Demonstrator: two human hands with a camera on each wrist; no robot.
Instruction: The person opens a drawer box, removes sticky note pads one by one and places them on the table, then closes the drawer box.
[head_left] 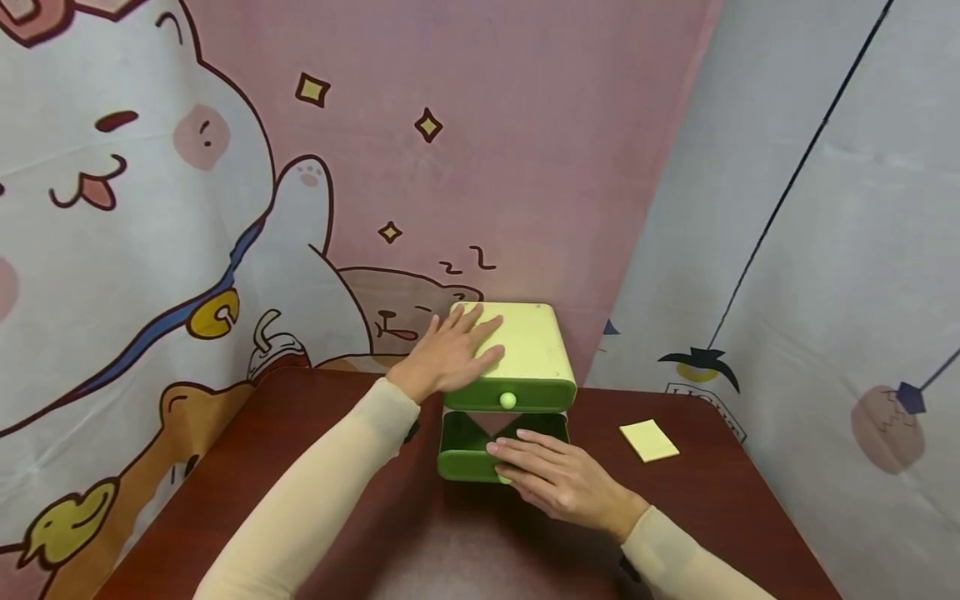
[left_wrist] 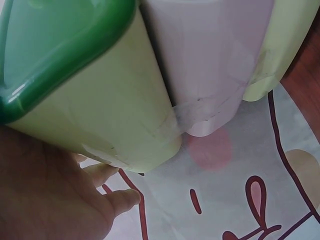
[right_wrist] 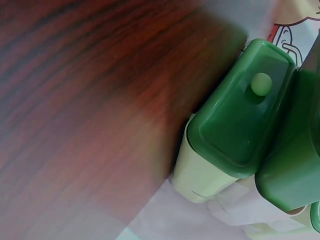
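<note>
A small drawer cabinet (head_left: 528, 342) with a pale yellow top and green drawer fronts stands on the table. My left hand (head_left: 450, 350) lies on its top with the fingers spread. Below the shut top drawer (head_left: 472, 396), the middle drawer (head_left: 467, 468) is pulled out. My right hand (head_left: 558, 483) rests against that drawer's front, fingers fairly straight, partly covering its round knob. In the left wrist view, the lilac middle tier (left_wrist: 210, 55) sits between yellow tiers. The right wrist view shows the shut bottom drawer (right_wrist: 225, 125) and its knob (right_wrist: 261, 84), but not my hand.
A pale yellow square of paper, like a sticky-note pad (head_left: 649, 441), lies on the dark red-brown table (head_left: 600, 425) right of the cabinet. A cartoon-printed cloth (head_left: 570, 167) hangs close behind the table.
</note>
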